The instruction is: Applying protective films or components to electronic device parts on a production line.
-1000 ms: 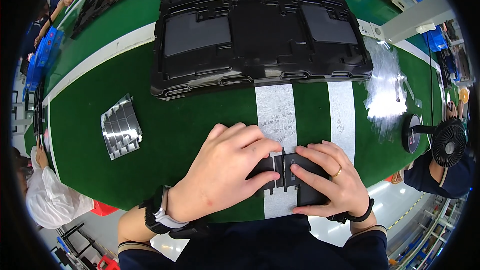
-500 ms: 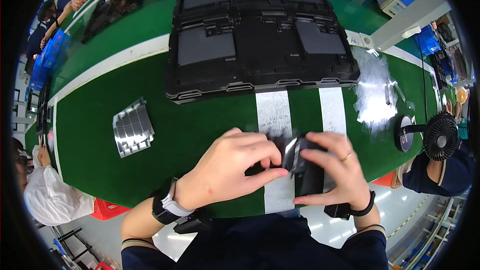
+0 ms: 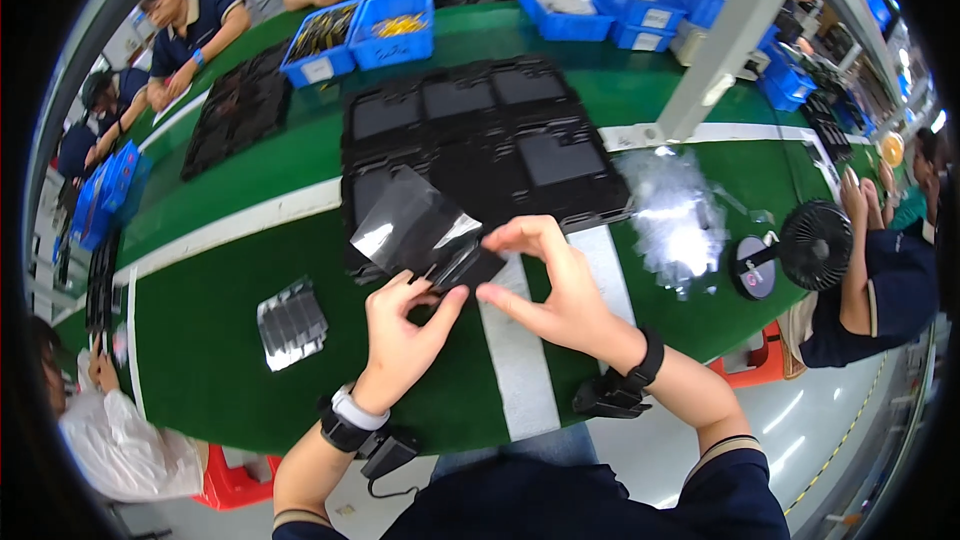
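Observation:
A small dark flat panel (image 3: 478,270) is held up in front of my body, over the near edge of the black tray. My left hand (image 3: 408,328) pinches its lower left side between thumb and fingers. At the panel's right end, the thumb and fingers of my right hand (image 3: 552,285) curve round its edge. A clear, glossy sheet of film (image 3: 412,222) stands up from the panel's left side, tilted and catching the light. Whether the film is still attached to the panel is hidden by my left fingers.
Beyond my hands lies the black tray (image 3: 480,180) with grey panels in its slots. A sheet of dark strips (image 3: 292,324) rests left; a pile of clear films (image 3: 678,225) and a small fan (image 3: 815,245) are right. Blue bins (image 3: 393,38) stand at the back. Co-workers sit around.
My view has tilted up, showing more of the far bench. Both hands have lifted the panel off the near table area toward the tray, and the clear film now stands out from it.

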{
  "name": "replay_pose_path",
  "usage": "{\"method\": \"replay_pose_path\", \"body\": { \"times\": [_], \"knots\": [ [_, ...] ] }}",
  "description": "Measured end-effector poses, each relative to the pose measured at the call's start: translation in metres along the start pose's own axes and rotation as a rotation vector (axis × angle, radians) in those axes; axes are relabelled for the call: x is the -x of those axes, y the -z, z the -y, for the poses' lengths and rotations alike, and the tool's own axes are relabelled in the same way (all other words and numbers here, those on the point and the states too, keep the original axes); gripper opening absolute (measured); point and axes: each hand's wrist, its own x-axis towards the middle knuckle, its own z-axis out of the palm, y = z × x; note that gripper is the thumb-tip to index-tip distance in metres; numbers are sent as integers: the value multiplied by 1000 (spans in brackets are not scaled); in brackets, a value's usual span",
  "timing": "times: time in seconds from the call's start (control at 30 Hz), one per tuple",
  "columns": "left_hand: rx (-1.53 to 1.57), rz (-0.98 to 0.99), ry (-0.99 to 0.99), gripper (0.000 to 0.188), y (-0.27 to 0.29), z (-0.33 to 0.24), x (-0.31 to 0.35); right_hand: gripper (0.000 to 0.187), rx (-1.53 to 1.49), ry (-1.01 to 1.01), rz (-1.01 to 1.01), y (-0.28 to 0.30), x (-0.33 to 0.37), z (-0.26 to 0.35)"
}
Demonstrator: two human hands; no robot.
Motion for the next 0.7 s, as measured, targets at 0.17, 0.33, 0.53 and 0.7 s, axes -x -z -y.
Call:
{"method": "replay_pose_path", "body": {
  "times": [0.17, 0.33, 0.53, 0.7],
  "knots": [
    [-26, 22, -2, 21, 1, 2, -2, 26, -129, -206, 134, 12, -4, -18],
    [52, 48, 96, 25, 3, 3, -2, 19, -307, -313, 159, 7, -2, -36],
    [59, 17, 17, 20, 4, -7, -2, 16, -549, -383, 168, 10, -7, -32],
    [-35, -40, -64, 20, 5, -7, 1, 9, -372, -319, 72, 10, -4, -15]
  ]
}}
